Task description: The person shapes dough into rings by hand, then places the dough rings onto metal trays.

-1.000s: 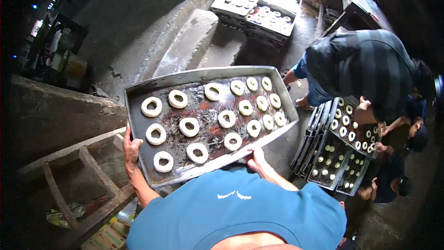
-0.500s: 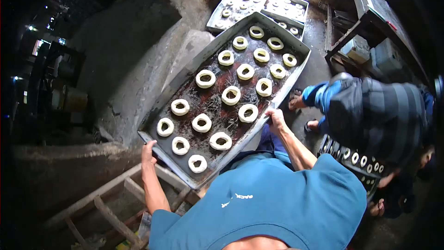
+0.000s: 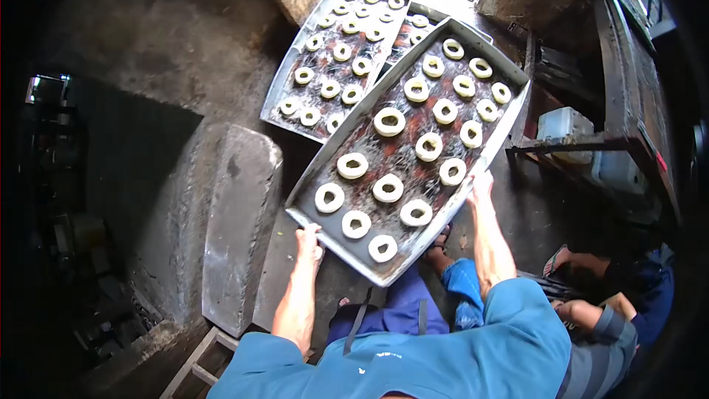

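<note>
A long, dark metal baking tray [image 3: 410,242] is held out in front of me, set at a slant. Pale dough rings [image 3: 428,146] lie spaced in rows across its scratched bottom. My left hand [image 3: 309,242] is closed on the near left corner of the tray. Along the right long side, my right hand [image 3: 481,186] grips the rim, its fingers partly hidden by the tray wall. Just beyond, a second tray of dough rings [image 3: 342,52] lies partly behind the held tray. A third tray [image 3: 436,13] shows between them, mostly covered.
A grey concrete block [image 3: 240,229] stands to the left, with a wooden ladder-like frame [image 3: 199,366] below it. On the right, a wooden shelf [image 3: 628,103] holds plastic containers [image 3: 565,125]. Other people [image 3: 613,325] are close by at the lower right.
I have carried the tray forward and to the right in view, nearer the trays at the back. Both hands keep their hold. The person at the right appears lower down.
</note>
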### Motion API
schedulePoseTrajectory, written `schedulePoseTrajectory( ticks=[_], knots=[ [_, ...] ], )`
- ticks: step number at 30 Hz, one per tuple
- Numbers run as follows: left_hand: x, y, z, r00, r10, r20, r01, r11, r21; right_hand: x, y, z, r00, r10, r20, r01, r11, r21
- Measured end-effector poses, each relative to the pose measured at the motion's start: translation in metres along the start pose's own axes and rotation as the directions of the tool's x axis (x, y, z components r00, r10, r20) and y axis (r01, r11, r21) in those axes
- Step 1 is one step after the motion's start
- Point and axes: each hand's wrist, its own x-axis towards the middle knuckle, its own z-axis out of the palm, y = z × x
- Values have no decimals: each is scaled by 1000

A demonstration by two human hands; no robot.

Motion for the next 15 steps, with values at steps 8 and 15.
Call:
schedulePoseTrajectory(
  ticks=[8,15],
  knots=[
    [112,-17,263,991,-119,60,125,987,-101,336,-47,39,966,-253,44,255,919,-300],
    [190,-65,342,991,-132,26,134,977,-163,456,-26,71,955,-281,98,297,889,-349]
  ],
)
